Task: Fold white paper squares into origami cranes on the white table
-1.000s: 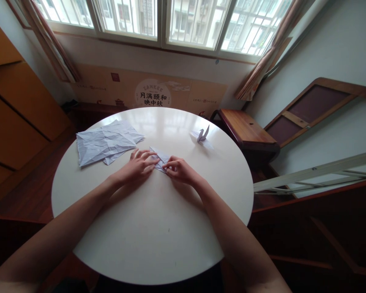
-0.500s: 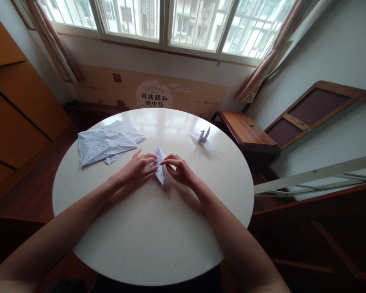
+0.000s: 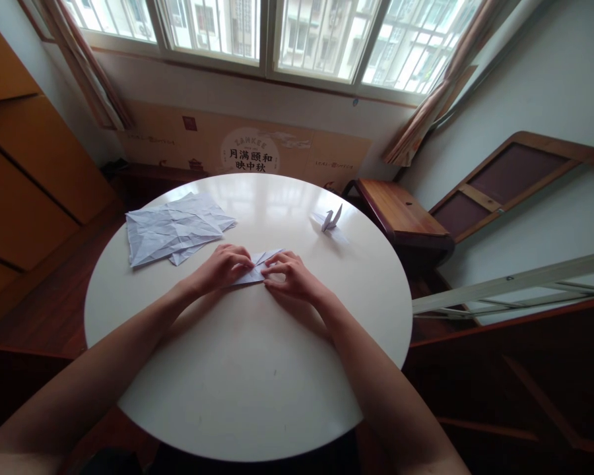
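Observation:
A folded piece of white paper [image 3: 251,276] lies on the white round table [image 3: 237,369], its long side running across between my hands. My left hand [image 3: 226,266] has its thumb and fingers closed on the paper's left part. From the other side, my right hand [image 3: 288,272] grips the right part, fingers bent and thumb low near the near edge. The fingers cover both ends of the paper. Farther off to the right stands a finished paper crane [image 3: 330,220] with its wings spread.
Creased white paper sheets [image 3: 175,231] lie overlapping on the table's left side. A wooden side cabinet [image 3: 400,208] stands beyond the table at the right. A printed cardboard panel [image 3: 178,138] leans below the window [image 3: 311,39].
The folded paper has turned from pointing away from me to lying sideways. Both hands have shifted their grip on it; the left fingers are more curled.

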The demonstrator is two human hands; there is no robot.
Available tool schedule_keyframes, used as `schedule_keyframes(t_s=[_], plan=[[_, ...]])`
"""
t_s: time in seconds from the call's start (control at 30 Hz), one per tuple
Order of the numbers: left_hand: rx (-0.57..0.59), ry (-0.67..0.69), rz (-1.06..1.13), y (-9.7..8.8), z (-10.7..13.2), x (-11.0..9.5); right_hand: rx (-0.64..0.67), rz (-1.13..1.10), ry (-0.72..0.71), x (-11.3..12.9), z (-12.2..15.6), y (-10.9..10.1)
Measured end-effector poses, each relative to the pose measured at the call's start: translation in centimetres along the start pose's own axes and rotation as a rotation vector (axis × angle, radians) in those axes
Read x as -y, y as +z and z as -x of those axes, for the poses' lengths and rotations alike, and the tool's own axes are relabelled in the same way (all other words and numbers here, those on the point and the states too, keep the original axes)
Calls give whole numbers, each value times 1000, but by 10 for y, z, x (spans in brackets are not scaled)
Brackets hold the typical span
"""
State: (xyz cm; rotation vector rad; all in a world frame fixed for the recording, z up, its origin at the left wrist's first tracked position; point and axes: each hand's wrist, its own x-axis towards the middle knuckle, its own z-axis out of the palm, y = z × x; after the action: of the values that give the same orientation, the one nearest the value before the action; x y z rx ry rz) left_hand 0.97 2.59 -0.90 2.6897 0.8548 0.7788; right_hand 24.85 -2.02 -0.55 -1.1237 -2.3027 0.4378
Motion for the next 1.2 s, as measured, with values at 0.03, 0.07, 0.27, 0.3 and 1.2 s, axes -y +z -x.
schedule_keyframes(t_s=[0.03,0.07,0.27,0.3,1.2], plan=[[12,1,14,-1,0,-1,6,4,5,2,0,0],[22,-3,10,-3,0,-2,8,13,13,3,-1,0],[65,11,-66,-3,4,-4,9,83,-8,4,-2,-2],[56,12,-62,-1,4,-2,4,72,-13,3,-2,-2],[83,117,140,-2,0,-10,-6,-158,124,-3,-3,2]])
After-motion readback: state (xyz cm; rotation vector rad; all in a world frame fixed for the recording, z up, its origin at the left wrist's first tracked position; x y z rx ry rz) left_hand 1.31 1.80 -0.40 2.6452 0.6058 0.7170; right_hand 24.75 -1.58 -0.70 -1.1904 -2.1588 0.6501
